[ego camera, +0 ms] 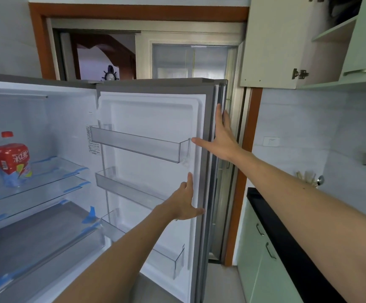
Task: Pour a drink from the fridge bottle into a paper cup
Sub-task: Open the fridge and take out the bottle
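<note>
We stand in a kitchen with a white tiled wall (298,119), and a black worktop (287,237) over pale green cupboards (256,259) on the right. Ahead is a silver fridge with its white-lined door (151,114) swung open. The clear plastic bottle with a red cap and red label (11,158) stands upright on the upper glass shelf (53,171) at the far left of the fridge, well apart from both hands, which are on the door. Its label carries large white characters that we cannot read with certainty. A printed sticker (93,139) on the inner fridge wall is too small to read. Our left hand (183,203) lies flat on the door lining near its free edge, fingers straight and thumb spread, holding nothing. Our right hand (222,138) rests higher on that edge, fingers straight along it, some reaching past it, thumb stretched wide across the lining
</note>
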`<action>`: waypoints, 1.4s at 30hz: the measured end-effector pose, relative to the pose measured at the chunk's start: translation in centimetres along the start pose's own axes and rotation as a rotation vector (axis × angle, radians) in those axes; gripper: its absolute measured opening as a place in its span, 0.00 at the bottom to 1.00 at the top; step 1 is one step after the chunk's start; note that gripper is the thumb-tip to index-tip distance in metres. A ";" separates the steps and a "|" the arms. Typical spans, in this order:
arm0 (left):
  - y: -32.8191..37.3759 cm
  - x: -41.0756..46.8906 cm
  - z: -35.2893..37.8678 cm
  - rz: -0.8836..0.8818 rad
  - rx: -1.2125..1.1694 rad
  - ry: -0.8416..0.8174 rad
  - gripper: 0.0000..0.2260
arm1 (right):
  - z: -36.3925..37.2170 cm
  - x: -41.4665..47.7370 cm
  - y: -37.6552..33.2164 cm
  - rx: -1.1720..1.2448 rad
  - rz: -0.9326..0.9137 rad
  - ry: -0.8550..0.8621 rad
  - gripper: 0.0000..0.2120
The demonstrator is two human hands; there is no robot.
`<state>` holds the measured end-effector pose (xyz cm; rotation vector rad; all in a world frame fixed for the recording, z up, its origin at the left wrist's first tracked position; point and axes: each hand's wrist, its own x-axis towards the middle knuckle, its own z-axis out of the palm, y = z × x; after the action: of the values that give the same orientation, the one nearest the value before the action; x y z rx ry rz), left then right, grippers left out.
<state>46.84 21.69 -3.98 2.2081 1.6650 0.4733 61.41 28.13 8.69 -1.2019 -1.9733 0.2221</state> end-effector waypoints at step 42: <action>-21.3 -36.3 -17.0 -0.617 0.376 0.317 0.40 | 19.9 -11.4 -26.9 -0.332 -0.490 -0.608 0.42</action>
<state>11.49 -6.65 -0.81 1.7444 2.6538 0.3710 31.97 9.33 3.16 -0.8553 -2.8602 -0.0013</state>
